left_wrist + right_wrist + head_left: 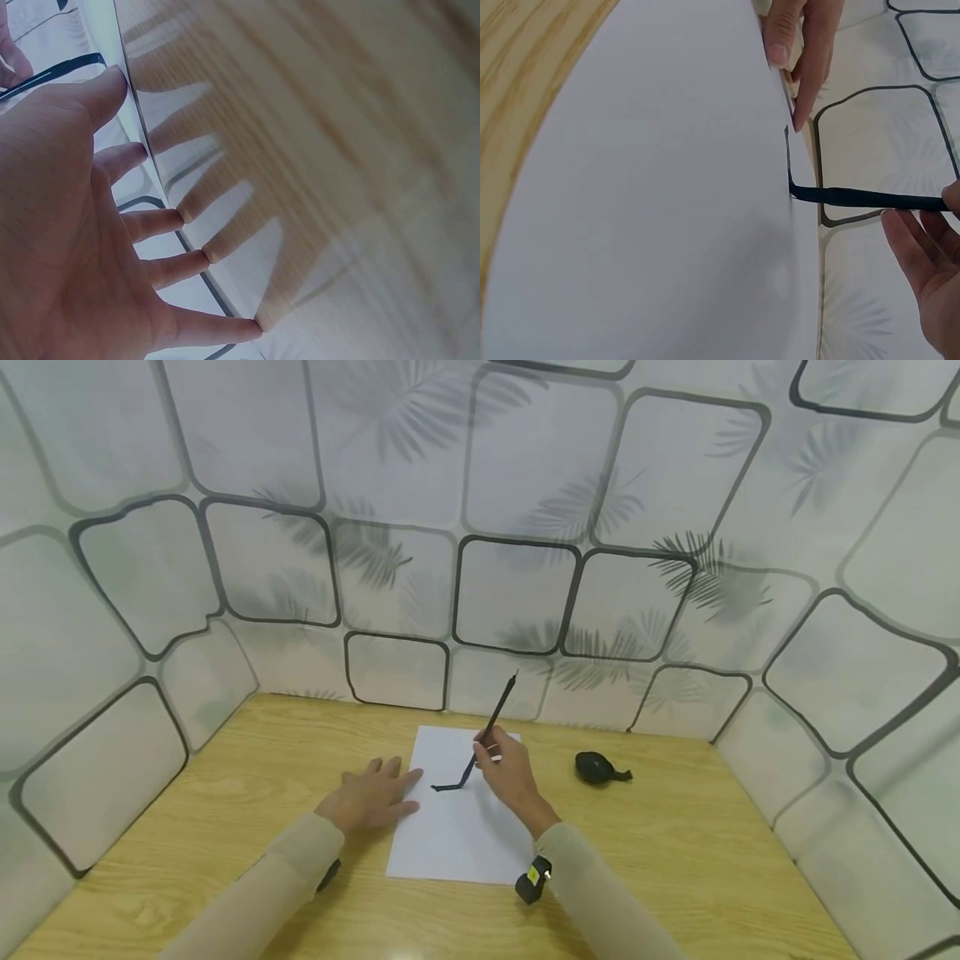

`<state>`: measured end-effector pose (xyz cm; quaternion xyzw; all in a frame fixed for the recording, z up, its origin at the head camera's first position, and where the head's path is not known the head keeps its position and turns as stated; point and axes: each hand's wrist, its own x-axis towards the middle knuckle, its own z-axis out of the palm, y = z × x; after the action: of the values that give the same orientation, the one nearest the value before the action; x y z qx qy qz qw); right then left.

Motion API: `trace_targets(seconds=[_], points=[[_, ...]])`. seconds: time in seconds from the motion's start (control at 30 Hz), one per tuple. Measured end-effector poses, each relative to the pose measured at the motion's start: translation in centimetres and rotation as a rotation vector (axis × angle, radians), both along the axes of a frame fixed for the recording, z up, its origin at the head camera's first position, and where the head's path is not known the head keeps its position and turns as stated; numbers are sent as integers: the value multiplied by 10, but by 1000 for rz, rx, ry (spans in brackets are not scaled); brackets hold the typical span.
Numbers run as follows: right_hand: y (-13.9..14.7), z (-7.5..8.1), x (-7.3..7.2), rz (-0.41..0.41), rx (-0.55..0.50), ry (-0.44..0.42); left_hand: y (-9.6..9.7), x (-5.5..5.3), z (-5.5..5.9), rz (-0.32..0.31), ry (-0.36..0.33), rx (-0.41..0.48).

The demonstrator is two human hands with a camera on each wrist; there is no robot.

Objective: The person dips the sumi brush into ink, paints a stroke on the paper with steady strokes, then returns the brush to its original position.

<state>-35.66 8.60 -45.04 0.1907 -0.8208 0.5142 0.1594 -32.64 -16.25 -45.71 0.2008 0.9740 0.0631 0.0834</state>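
A sheet of white paper (pixel 457 852) lies on the wooden table. My right hand (pixel 513 774) pinches a dark, slim writing brush (pixel 503 700) between thumb and fingers, its handle leaning up and away to the right. The brush tip meets the paper at the right end of a short, nearly level black ink stroke (pixel 447 788). In the right wrist view the brush bristles (pixel 806 193) bend against the sheet. My left hand (pixel 371 797) rests with fingers spread, thumb and index fingertip on the paper's left edge and the other fingers on the wood.
To the right of the paper sits a small black dish (pixel 595 767) with a short stem-like handle. Patterned wall covering (pixel 513 593) with dark outlines and leaf prints rises behind the wooden table (pixel 660 835) and along both sides. A black wrist device (pixel 533 878) is at my right cuff.
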Motion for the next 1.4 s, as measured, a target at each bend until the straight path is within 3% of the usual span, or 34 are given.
trace_targets(seconds=[0.23,0.9,1.4], points=[[11,2,9,15,8,9,6,16,2,13,-7,5],[30,8,21,-20,39,5,10,32,8,9,-26,14],[31,8,8,-73,46,-6,1,11,5,-16,-26,12]])
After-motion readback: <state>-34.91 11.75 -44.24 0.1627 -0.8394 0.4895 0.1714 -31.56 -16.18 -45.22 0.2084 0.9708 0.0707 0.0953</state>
